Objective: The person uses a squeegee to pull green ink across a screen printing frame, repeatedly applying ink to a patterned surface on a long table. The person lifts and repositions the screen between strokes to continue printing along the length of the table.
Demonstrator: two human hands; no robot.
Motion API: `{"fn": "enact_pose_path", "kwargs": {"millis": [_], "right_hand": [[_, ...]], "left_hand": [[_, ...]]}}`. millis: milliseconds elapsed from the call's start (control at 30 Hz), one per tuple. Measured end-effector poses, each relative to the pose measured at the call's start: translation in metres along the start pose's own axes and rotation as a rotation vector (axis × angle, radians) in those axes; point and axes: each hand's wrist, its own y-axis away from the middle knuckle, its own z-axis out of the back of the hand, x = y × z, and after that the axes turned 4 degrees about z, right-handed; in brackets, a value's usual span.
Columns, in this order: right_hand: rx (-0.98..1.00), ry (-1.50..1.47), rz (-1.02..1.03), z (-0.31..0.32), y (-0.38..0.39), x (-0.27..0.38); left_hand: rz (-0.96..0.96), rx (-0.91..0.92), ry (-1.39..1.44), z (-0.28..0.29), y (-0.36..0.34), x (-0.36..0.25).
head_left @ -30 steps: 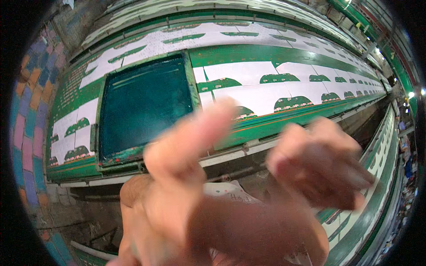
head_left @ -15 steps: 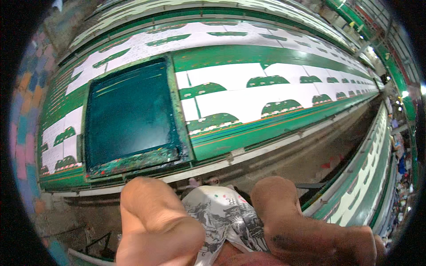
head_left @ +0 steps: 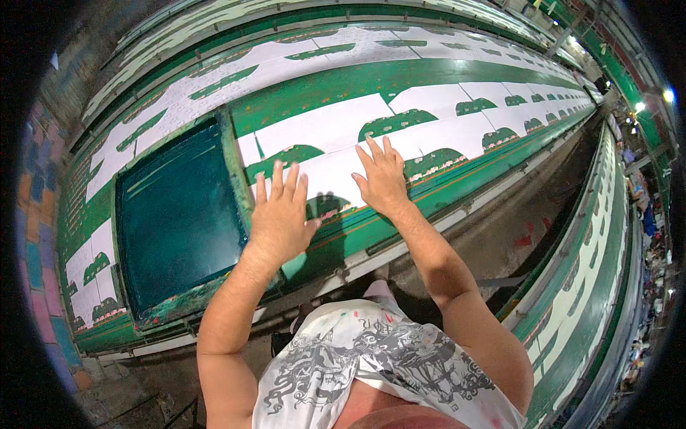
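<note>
Head view: left hand (head_left: 277, 214) and right hand (head_left: 382, 179) both spread flat, pressing down on the white cloth (head_left: 336, 125) on the long green table (head_left: 321, 82). Probably smoothing it. Next, likely sliding palms gently, no wrinkles. Dark screen frame (head_left: 179, 214) just left, close to the left hand.

A textile printing workshop, it seems: long green print tables (head_left: 457, 182) carry repeated white panels (head_left: 321, 125) beside a framed screen (head_left: 179, 214).

Wall (head_left: 43, 236): far left, multicolour patchwork tiles.
Floor (head_left: 514, 229): grey aisle btwn long tables.
Light (head_left: 669, 94): bright lamp, far right.
</note>
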Motion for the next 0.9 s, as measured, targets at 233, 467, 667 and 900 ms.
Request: {"fn": "enact_pose_path", "kwargs": {"millis": [233,467,667,900], "right_hand": [[0.028,0.2,-0.036,-0.034,-0.048,-0.22],[0.313,0.232,0.137,-0.071,-0.113,-0.377],[0.305,0.006,0.228,-0.129,-0.162,-0.395],[0.1,-0.525,-0.054,-0.152,-0.206,-0.411]], "left_hand": [[-0.099,0.047,0.149,-0.062,-0.06,-0.088],[0.018,0.16,0.226,-0.06,-0.105,-0.159],[0.236,0.17,0.218,-0.054,-0.113,-0.174],[0.376,0.193,0.151,-0.053,-0.109,-0.179]]}}
